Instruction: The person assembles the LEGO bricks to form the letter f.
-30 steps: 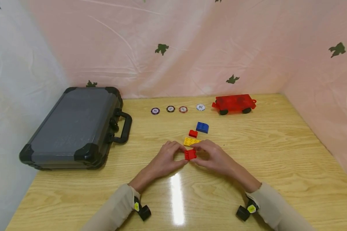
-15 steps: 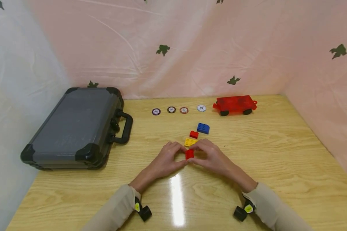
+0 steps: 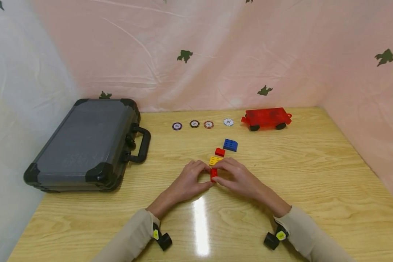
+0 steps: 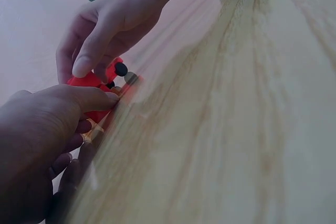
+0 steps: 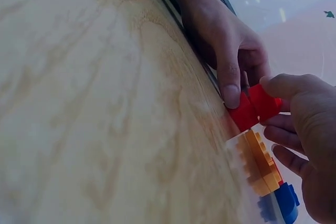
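Observation:
Just in front of the yellow brick, both hands meet around two red toy bricks that touch each other. My left hand pinches the lower red brick between thumb and fingers, close to the tabletop. The upper red brick sits in the pinch of my right hand, slightly tilted against the lower one in the right wrist view. Whether the studs are pressed together I cannot tell. Right-hand fingers cover part of the yellow brick. Behind it lie a small red brick and a blue brick with a rounded corner.
A grey case with a black handle lies on the left. Several poker chips, among them a white chip, form a row at the back. A red wheeled wagon base stands at the back right, before the hanging cloth.
The right hand has shifted slightly left and turned its red brick over toward the one in the left hand. From above, the red pair now looks narrower. The left hand has stayed in place.

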`<act>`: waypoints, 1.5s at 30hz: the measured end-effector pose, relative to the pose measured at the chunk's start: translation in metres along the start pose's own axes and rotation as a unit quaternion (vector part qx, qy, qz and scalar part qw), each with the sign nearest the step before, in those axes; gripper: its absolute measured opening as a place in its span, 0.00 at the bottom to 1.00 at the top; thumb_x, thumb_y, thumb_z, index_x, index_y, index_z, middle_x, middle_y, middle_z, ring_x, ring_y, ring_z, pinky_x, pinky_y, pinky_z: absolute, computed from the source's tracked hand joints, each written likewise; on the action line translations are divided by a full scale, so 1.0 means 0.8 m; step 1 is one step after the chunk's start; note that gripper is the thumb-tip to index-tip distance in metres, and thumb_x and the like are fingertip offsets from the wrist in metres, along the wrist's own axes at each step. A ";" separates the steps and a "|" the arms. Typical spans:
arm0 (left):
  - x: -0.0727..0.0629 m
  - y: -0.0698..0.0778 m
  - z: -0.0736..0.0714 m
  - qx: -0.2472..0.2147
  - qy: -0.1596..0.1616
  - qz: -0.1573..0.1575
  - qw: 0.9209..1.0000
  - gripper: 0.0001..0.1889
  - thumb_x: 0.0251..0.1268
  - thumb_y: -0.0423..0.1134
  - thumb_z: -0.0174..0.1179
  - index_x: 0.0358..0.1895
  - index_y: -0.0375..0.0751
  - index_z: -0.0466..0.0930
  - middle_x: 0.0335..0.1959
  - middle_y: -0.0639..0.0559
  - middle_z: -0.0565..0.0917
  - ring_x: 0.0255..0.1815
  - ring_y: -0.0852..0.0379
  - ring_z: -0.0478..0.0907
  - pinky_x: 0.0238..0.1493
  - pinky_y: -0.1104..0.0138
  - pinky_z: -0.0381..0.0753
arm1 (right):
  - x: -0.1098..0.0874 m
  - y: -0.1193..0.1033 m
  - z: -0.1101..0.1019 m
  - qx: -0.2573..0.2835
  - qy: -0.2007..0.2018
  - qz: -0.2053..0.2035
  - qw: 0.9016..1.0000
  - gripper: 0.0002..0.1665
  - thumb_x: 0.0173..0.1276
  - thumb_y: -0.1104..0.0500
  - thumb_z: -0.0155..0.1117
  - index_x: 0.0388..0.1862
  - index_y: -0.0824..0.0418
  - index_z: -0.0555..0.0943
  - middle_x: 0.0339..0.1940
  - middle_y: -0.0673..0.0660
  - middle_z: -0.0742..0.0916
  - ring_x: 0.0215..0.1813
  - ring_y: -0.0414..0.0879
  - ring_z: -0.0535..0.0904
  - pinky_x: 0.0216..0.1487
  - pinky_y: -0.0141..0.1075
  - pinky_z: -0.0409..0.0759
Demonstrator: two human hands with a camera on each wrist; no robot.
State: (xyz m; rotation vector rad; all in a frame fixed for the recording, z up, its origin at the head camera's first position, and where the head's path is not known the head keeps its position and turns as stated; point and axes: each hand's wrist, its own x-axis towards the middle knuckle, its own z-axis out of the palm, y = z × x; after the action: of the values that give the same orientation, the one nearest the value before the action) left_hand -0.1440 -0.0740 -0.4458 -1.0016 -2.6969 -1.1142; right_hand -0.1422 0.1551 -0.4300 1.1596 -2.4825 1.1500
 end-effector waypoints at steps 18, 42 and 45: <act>0.000 0.000 -0.003 0.000 -0.012 -0.010 1.000 0.17 0.64 0.43 0.74 0.52 0.41 0.83 0.48 0.51 0.83 0.51 0.52 0.74 0.58 0.55 0.72 | 0.004 -0.004 0.000 0.021 -0.030 0.032 0.999 0.14 0.68 0.61 0.75 0.51 0.61 0.85 0.53 0.52 0.83 0.56 0.46 0.78 0.59 0.46 0.79; 0.001 -0.001 -0.002 -0.013 -0.018 -0.018 1.000 0.18 0.63 0.43 0.75 0.52 0.41 0.83 0.48 0.52 0.83 0.51 0.52 0.74 0.58 0.55 0.73 | -0.002 0.023 -0.021 -0.084 -0.002 0.103 0.991 0.23 0.70 0.53 0.73 0.60 0.61 0.83 0.57 0.56 0.82 0.60 0.52 0.74 0.63 0.54 0.74; 0.000 -0.001 -0.002 -0.015 -0.018 -0.020 1.000 0.18 0.63 0.43 0.74 0.52 0.41 0.83 0.49 0.52 0.83 0.52 0.52 0.73 0.58 0.55 0.73 | -0.002 0.033 -0.023 -0.093 -0.007 0.108 0.990 0.23 0.68 0.53 0.75 0.57 0.62 0.84 0.56 0.57 0.83 0.58 0.53 0.74 0.61 0.52 0.75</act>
State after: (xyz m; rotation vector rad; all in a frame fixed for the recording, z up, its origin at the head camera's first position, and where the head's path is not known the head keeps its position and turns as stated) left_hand -0.1447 -0.0752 -0.4452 -0.9863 -2.7481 -1.1571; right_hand -0.1631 0.1795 -0.4331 0.8703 -2.7096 0.9321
